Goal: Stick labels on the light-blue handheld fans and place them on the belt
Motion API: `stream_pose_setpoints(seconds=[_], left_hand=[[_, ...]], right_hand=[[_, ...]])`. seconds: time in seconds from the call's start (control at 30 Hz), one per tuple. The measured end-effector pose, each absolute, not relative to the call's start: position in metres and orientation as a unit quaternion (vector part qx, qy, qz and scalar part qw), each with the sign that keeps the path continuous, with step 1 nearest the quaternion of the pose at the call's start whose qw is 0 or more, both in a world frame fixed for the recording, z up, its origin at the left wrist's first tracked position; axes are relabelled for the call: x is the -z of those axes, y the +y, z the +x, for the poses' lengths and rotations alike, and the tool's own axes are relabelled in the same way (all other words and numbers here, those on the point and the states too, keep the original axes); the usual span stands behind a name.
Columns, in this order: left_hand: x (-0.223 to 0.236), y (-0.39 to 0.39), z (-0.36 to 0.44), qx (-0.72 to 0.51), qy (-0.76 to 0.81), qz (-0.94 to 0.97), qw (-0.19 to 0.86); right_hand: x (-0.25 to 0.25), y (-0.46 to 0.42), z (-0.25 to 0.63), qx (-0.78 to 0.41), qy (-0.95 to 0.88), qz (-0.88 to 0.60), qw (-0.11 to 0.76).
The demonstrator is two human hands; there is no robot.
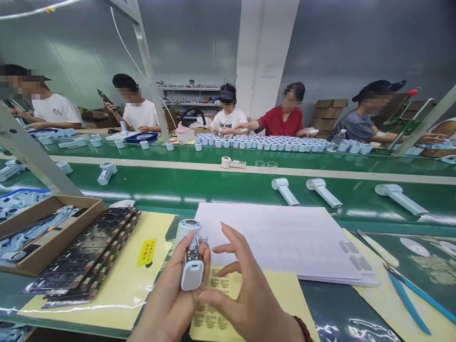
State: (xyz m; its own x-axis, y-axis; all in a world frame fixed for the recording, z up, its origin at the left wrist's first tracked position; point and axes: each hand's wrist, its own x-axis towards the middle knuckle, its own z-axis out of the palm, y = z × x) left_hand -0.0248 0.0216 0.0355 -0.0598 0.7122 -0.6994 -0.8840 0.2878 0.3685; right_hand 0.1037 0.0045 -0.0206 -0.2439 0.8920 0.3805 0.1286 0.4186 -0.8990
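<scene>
Your left hand (174, 289) grips a smooth, round-headed pale-blue plastic gadget (192, 278) | your right hand (251, 285) curves beside it, fingers released | flat paper stack (270, 237) right of gadget

unreadable characters on yellow label (147, 252), blurred lettering on white shirt (228, 118)

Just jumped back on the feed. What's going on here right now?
The person's left hand holds a pale blue device, its inner parts partly exposed. The right hand is open beside it, fingers spread. Dark circuit boards lie stacked to the left, next to a cardboard box of pale blue parts; blue-handled pliers lie to the right. Beyond the white sheets, similar units rest on a green surface.
</scene>
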Motion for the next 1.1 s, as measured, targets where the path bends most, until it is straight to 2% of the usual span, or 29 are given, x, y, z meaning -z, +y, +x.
stream_pose_setpoints(seconds=[0.17,0.3,0.5,0.6,0.8,1.1], left_hand=[[-0.011,0.009,-0.039,-0.599,0.501,0.073,0.62],[0.012,-0.009,-0.044,-0.554,0.51,0.165,0.637],[0.034,-0.022,-0.048,-0.515,0.533,0.193,0.643],[0.036,-0.022,-0.047,-0.527,0.538,0.19,0.63],[0.035,-0.019,-0.05,-0.507,0.555,0.209,0.625],[0.006,-0.011,-0.044,-0.554,0.514,0.161,0.635]], right_hand=[[0.029,0.011,0.125,-0.445,-0.613,-0.501,0.418],[0.038,0.016,0.126,-0.417,-0.636,-0.527,0.379],[0.041,0.015,0.115,-0.365,-0.65,-0.562,0.358],[0.04,0.015,0.118,-0.389,-0.648,-0.547,0.359],[0.03,0.018,0.135,-0.511,-0.608,-0.478,0.374],[-0.01,0.002,0.114,-0.589,-0.586,-0.378,0.408]])
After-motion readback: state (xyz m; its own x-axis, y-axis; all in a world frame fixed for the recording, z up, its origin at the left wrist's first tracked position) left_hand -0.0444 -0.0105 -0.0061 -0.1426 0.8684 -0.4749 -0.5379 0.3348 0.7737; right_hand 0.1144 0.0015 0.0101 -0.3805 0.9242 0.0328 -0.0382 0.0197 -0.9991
